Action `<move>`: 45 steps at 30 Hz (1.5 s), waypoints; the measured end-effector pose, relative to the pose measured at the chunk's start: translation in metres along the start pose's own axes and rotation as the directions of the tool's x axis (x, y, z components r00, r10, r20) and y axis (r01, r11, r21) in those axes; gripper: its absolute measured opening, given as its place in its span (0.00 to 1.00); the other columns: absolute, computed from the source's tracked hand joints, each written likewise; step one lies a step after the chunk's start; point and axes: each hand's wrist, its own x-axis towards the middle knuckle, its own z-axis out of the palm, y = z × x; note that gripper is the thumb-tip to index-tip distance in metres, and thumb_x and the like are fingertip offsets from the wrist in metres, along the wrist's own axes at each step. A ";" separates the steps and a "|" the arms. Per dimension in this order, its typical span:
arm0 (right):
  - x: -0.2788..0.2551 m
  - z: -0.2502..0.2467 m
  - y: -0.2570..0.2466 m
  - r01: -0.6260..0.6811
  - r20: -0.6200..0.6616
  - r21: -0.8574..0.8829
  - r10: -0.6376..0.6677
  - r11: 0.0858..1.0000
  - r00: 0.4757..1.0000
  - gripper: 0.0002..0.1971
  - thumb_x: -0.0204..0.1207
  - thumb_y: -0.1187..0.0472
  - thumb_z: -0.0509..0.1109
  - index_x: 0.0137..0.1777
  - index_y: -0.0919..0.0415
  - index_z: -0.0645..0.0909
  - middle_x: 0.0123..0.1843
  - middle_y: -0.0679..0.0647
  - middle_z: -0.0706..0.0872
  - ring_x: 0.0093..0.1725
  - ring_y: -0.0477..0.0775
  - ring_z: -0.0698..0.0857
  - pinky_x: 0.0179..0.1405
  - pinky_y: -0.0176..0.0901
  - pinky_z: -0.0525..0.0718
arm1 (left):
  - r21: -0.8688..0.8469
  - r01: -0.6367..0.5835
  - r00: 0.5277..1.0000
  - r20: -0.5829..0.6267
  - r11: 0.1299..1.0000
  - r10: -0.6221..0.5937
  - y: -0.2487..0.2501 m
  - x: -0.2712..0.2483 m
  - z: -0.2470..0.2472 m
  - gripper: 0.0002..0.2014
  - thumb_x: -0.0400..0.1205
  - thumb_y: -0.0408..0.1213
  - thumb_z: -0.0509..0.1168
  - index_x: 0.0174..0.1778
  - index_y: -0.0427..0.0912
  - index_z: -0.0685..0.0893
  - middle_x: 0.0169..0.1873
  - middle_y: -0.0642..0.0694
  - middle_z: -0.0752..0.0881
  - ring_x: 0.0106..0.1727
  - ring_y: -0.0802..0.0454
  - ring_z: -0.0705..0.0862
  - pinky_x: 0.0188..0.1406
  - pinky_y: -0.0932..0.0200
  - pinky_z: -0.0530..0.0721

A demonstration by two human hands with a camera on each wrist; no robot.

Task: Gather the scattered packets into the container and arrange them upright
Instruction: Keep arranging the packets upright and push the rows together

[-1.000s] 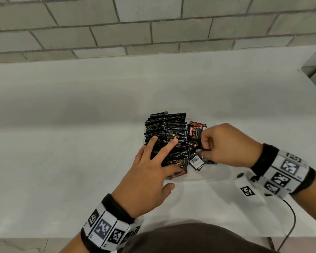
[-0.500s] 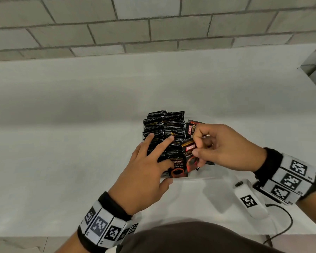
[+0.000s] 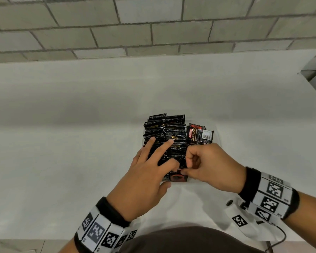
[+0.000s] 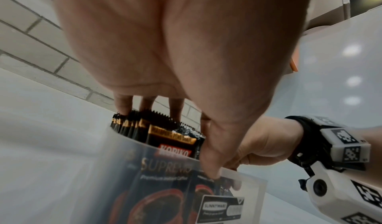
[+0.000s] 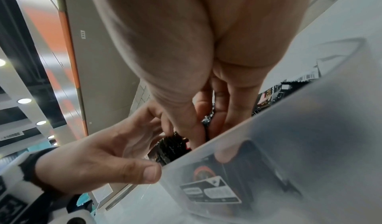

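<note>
Two hands share this step: keep your left hand (image 3: 144, 178) flat on the upright packets (image 3: 164, 136) in the container (image 4: 244, 188) while your right hand (image 3: 206, 165), seemingly pinching one packet (image 3: 178, 177), slides it down straight.

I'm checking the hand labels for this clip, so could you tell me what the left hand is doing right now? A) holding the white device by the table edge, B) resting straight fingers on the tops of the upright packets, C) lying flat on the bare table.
B: the left hand lays straight fingers on the upright packets in the container.
</note>
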 end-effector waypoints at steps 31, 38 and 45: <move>0.022 -0.048 0.016 -0.079 -0.023 -0.803 0.102 0.591 0.994 0.25 0.74 0.37 0.74 0.63 0.52 0.81 0.56 0.48 0.77 0.54 0.54 0.79 0.42 0.46 0.78 | 0.071 0.001 1.000 0.021 0.997 -0.003 -0.003 0.000 0.006 0.16 0.84 0.52 0.65 0.68 0.62 0.82 0.90 0.58 0.41 0.90 0.38 0.35 0.88 0.37 0.47; 0.006 -0.093 -0.005 -0.130 -0.137 -0.280 0.095 0.951 0.986 0.05 0.74 0.53 0.80 0.46 0.40 0.92 0.23 0.42 0.80 0.28 0.44 0.78 0.30 0.34 0.71 | 0.063 0.010 0.999 0.041 0.998 -0.013 -0.001 0.000 0.003 0.16 0.86 0.52 0.63 0.70 0.63 0.79 0.89 0.60 0.38 0.89 0.41 0.30 0.87 0.41 0.41; -0.014 -0.097 -0.027 0.005 0.025 0.195 -0.010 0.981 1.000 0.06 0.75 0.66 0.78 0.48 0.55 0.94 0.40 0.58 0.93 0.40 0.62 0.89 0.45 0.49 0.88 | 0.044 0.009 0.998 0.054 0.999 -0.012 -0.001 0.000 0.002 0.16 0.85 0.53 0.64 0.70 0.63 0.79 0.89 0.61 0.37 0.89 0.41 0.30 0.88 0.39 0.43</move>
